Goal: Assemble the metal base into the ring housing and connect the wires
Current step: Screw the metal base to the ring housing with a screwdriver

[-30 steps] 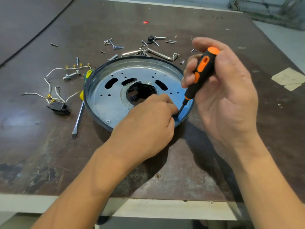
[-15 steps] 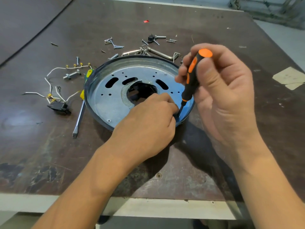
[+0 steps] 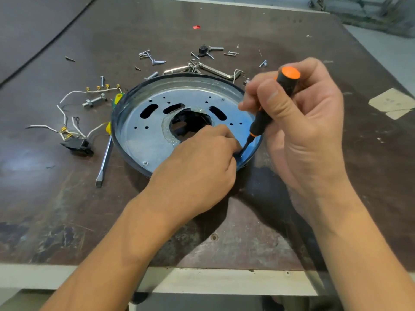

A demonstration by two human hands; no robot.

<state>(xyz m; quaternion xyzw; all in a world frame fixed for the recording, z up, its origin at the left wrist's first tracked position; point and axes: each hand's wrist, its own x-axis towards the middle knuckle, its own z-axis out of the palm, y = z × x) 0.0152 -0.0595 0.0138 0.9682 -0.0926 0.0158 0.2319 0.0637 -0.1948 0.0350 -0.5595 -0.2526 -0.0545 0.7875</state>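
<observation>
Steeply tilted screwdriver [image 3: 260,122] gripped by right hand [image 3: 301,131], tip at metal base [image 3: 146,140] beside left hand [image 3: 197,173], hold hidden.

The metal base [image 3: 143,142] is seen seated in the ring housing [image 3: 115,131] on the table [image 3: 224,241]. The screwdriver [image 3: 260,120] tip is set just beside the left hand [image 3: 197,173] fingertips [image 3: 226,135]. Wires [image 3: 63,130] and a second screwdriver [image 3: 105,158] are laid left of them, screws [image 3: 157,62] behind.

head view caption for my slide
Right hand holds an orange screwdriver to the metal base edge, left hand beside its tip.

Bare left hand [image 3: 197,173] and right hand [image 3: 301,131], bare forearms [image 3: 125,248].
</observation>
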